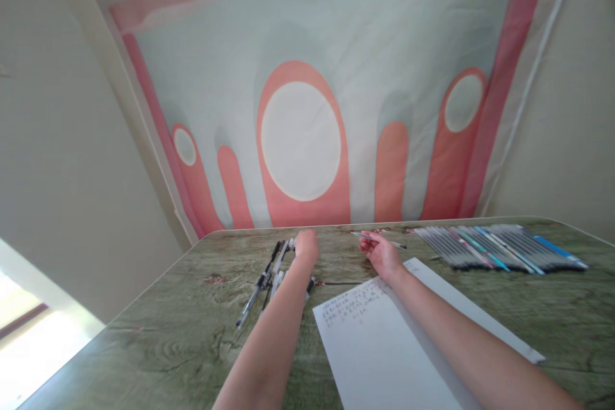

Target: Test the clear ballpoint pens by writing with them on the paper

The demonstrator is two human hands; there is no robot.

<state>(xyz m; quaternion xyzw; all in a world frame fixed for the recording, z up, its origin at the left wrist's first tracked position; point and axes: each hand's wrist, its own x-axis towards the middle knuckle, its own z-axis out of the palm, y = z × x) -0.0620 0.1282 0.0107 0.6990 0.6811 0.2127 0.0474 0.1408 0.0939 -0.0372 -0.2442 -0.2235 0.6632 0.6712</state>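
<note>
My left hand is curled downward at the far end of a loose pile of pens; its fingers are bent out of sight, and what they grip, if anything, I cannot make out. Black caps and clear barrels show in the pile, partly covered by my left forearm. Palm turned up, my right hand has a slim pen between thumb and fingers, lying roughly crosswise. That hand is just beyond the top of a white sheet of paper with handwriting, and my right forearm crosses over the sheet.
A neat row of many pens, mostly grey with some blue, teal and pink ones, lies at the right rear of the wood-grain table. Behind the table's far edge hangs a pink and pale-green backdrop. Bright light enters at lower left.
</note>
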